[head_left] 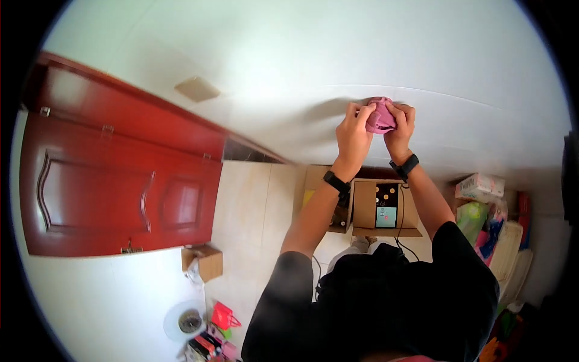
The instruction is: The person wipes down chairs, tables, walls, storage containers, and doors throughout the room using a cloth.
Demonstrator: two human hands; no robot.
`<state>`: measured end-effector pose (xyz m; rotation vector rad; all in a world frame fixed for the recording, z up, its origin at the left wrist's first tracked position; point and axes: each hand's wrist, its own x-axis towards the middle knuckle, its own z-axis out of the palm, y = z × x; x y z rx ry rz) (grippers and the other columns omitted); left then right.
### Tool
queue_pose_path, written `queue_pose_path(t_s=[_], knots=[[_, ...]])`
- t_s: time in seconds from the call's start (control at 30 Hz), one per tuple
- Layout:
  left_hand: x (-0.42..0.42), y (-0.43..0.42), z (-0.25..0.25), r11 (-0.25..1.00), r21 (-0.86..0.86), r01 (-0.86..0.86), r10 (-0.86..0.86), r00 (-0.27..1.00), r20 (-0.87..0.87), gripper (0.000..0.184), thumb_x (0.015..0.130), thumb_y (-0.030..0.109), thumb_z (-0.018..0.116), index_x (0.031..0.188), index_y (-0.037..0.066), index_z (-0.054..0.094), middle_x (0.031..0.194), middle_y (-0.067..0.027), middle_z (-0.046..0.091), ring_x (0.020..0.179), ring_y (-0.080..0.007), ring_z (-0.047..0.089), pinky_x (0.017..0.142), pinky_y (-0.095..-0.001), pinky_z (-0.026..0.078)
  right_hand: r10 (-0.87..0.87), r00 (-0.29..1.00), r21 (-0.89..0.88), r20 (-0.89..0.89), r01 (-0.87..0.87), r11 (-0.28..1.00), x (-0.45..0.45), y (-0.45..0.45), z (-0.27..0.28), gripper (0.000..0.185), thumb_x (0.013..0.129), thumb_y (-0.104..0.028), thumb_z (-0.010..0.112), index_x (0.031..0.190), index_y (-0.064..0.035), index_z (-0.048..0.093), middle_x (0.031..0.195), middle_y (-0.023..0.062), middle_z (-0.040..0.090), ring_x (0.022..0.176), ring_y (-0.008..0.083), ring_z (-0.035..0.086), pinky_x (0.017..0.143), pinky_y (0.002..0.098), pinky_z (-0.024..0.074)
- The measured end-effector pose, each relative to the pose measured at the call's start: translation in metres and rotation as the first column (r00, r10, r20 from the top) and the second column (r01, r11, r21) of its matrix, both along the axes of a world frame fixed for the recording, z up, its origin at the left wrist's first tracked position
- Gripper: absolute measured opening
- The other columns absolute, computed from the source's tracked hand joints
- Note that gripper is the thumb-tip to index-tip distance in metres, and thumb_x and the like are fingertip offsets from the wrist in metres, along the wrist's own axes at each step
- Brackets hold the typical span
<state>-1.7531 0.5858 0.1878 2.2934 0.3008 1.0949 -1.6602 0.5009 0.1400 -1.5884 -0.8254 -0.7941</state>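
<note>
A crumpled pink item (381,119), which looks like a bunched cloth or soft pouch, is held up in front of the white wall (277,60). My left hand (354,134) grips its left side, fingers curled and thumb pressed on it. On the other side my right hand (400,127) pinches it the same way. A dark opening or fold shows at its lower edge. Whether it touches the wall I cannot tell. Both arms are stretched out, with a black band on each wrist.
Below my arms stands an open cardboard box (364,208) with dark and light-blue contents, and another box (341,218) beside it. A red door (120,181) is at left. Packages and bags (476,220) are stacked at right. A small carton (209,263) sits on the floor.
</note>
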Motion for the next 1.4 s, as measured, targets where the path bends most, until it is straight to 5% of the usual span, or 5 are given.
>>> queue_pose_path(t_s=[0.47,0.6,0.8,1.1,1.4], knots=[[-0.131,0.046,-0.114,0.95,-0.189,-0.25,0.145,0.885,-0.442,0.019,0.085,0.013,0.061,0.102,0.007,0.058,0.097,-0.0179,0.061,0.085,-0.0401,0.062,0.071,-0.0496,0.05,0.328,0.907,-0.529,-0.264,-0.42,0.737,-0.09,0.038,-0.108,0.018,0.079,0.001,0.062,0.095,-0.0066,0.061,0.094,0.0138,0.057,0.079,0.038,0.06,0.063,0.0446,0.0485],[-0.263,0.025,-0.175,0.864,-0.484,-0.141,-0.111,0.884,-0.455,0.028,0.08,0.015,0.063,0.105,0.005,0.059,0.097,-0.0184,0.063,0.093,-0.0399,0.06,0.079,-0.0474,0.049,0.491,0.702,-0.731,-0.516,-0.659,0.174,-0.159,0.009,-0.146,0.034,0.069,0.002,0.063,0.102,-0.0073,0.062,0.1,0.0165,0.06,0.092,0.0415,0.059,0.075,0.0489,0.0485],[-0.43,0.062,-0.165,0.837,-0.546,-0.032,-0.364,0.713,-0.599,0.028,0.073,0.008,0.062,0.101,0.006,0.062,0.095,-0.0157,0.064,0.092,-0.038,0.061,0.076,-0.0469,0.05,0.631,0.335,-0.515,-0.7,-0.849,-0.121,-0.306,0.034,-0.14,0.027,0.072,-0.005,0.068,0.098,-0.0059,0.062,0.095,0.0158,0.059,0.086,0.0389,0.06,0.072,0.044,0.0507],[-0.619,0.221,-0.164,0.689,-0.492,-0.532,0.167,0.778,-0.606,0.032,0.087,0.039,0.061,0.093,0.009,0.072,0.102,-0.0096,0.069,0.092,-0.0255,0.063,0.081,-0.0343,0.049,0.72,0.157,-0.461,-0.676,-0.852,-0.247,-0.497,0.283,-0.111,0.039,0.073,-0.004,0.072,0.11,-0.0043,0.06,0.101,0.0193,0.06,0.094,0.0408,0.06,0.08,0.0436,0.0501],[-0.749,0.328,-0.087,0.283,-0.667,-0.689,0.703,0.622,-0.344,0.018,0.081,0.004,0.067,0.098,0.003,0.063,0.087,-0.017,0.067,0.081,-0.0342,0.064,0.071,-0.0363,0.05,0.635,-0.193,-0.295,-0.748,-0.761,-0.577,-0.653,0.483,-0.029,0.052,0.077,-0.01,0.076,0.125,-0.0043,0.056,0.11,0.016,0.059,0.102,0.0357,0.059,0.088,0.0399,0.0487]])
